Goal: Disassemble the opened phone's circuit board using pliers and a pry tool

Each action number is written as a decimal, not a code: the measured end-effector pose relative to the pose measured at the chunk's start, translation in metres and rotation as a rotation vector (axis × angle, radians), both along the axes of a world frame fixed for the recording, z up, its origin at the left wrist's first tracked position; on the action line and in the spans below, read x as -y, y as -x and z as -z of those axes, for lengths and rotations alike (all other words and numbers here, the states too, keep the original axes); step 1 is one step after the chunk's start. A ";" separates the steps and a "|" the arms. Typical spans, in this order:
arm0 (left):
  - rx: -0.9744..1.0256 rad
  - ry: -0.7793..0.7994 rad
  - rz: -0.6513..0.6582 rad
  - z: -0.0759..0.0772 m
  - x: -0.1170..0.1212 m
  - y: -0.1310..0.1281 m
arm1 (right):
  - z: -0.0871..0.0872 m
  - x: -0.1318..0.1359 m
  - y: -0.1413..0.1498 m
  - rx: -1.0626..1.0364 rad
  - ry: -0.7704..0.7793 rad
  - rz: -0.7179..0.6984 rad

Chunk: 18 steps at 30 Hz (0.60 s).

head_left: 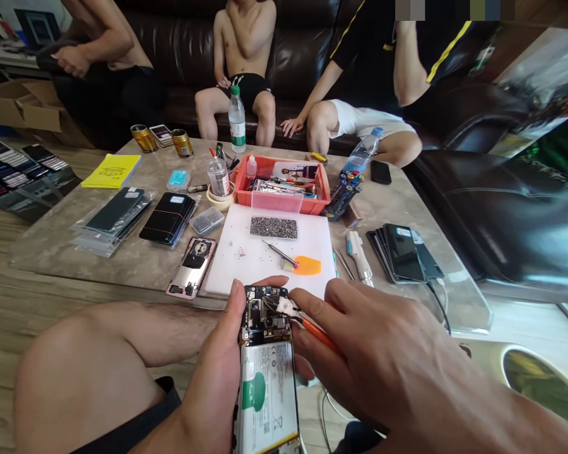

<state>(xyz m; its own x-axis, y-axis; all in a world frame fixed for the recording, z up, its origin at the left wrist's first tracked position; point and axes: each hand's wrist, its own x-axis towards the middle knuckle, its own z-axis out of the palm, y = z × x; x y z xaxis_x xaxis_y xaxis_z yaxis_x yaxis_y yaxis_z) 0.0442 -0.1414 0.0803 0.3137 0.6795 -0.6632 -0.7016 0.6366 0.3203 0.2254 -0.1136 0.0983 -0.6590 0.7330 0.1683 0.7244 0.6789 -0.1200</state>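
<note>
Snugly, the opened phone (275,384) lies clasped in the left hand (215,372), the right hand (372,343) pinching pliers (318,332).

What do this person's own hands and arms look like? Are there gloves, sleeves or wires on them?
Both are ordinary bare human hands: the left hand and the right hand wear no gloves. No ring, watch or bracelet shows, and no sleeve covers the visible part of the right forearm. I see no wires or markings attached to them.
</note>
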 end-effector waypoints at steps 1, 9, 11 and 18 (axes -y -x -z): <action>0.017 -0.004 0.032 0.000 0.000 0.002 | 0.000 0.000 -0.001 0.013 0.003 -0.004; 0.113 0.058 0.271 0.001 0.000 0.025 | -0.013 -0.010 -0.008 0.078 -0.042 -0.115; 0.092 0.067 0.315 0.001 -0.001 0.030 | -0.018 -0.013 -0.008 0.077 -0.034 -0.150; 0.130 0.047 0.428 -0.004 -0.005 0.038 | -0.032 -0.028 -0.009 0.141 -0.009 -0.272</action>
<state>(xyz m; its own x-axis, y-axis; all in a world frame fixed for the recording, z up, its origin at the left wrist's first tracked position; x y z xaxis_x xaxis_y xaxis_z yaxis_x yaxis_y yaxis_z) 0.0064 -0.1361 0.0845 0.6426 0.4408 -0.6268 -0.4048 0.8898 0.2107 0.2344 -0.0861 0.1299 -0.8481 0.5255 0.0672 0.5251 0.8507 -0.0246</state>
